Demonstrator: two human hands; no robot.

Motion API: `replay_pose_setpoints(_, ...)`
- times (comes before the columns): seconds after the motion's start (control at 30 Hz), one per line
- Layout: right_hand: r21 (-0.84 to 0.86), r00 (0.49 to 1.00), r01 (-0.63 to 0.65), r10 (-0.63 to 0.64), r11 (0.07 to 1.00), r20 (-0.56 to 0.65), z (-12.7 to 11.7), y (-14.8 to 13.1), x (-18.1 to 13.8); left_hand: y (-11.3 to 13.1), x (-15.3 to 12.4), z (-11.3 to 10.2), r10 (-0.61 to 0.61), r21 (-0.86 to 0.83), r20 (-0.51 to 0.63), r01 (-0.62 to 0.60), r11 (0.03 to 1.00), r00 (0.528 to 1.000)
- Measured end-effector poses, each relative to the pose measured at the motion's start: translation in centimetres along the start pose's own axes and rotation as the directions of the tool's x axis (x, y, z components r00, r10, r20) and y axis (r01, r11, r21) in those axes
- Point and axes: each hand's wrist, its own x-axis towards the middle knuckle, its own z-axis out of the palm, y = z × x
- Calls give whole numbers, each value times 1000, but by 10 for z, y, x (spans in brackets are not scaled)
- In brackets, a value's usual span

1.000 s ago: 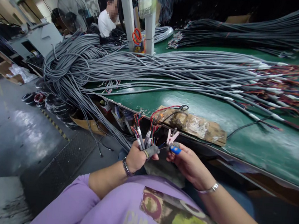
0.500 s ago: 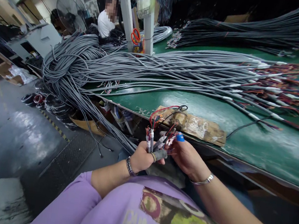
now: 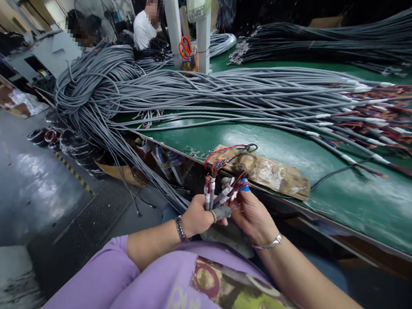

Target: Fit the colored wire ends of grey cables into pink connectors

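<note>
My left hand point(image 3: 197, 217) is closed around a small bunch of grey cable ends point(image 3: 209, 193) with white sleeves and coloured wire tips pointing up. A grey finger cot covers its thumb. My right hand point(image 3: 252, 212), with a blue finger cot on one fingertip, is pinched on one of the cable ends point(image 3: 228, 191) right beside the bunch. Both hands are held close together just below the front edge of the green table point(image 3: 354, 191).
A huge heap of grey cables point(image 3: 183, 90) lies across the green table and spills over its left end. A taped cardboard pad point(image 3: 271, 172) with red and black wires sits at the table edge. Two people work at the back left, near a fan.
My right hand has moved up and left to the bunch and now pinches a cable end. The pink clip it held a second ago is out of sight.
</note>
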Motion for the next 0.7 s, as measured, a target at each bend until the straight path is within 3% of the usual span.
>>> replay_pose_setpoints(0.3, -46, 1000, -1, 1, 999, 5, -6, -1, -6, -9, -6, -5, 45, -27, -16, -46, 999, 999)
replay_pose_setpoints(0.5, -111, 996, -67, 73, 992, 46, -15, -7, -8, -13, -15, -10, 70, -43, -40, -72, 996, 997)
replay_pose_setpoints(0.7, -159, 1000, 23, -21, 987, 9, -18, -4, -10, -8, -15, -9, 101, -41, -139, -108, 993, 985)
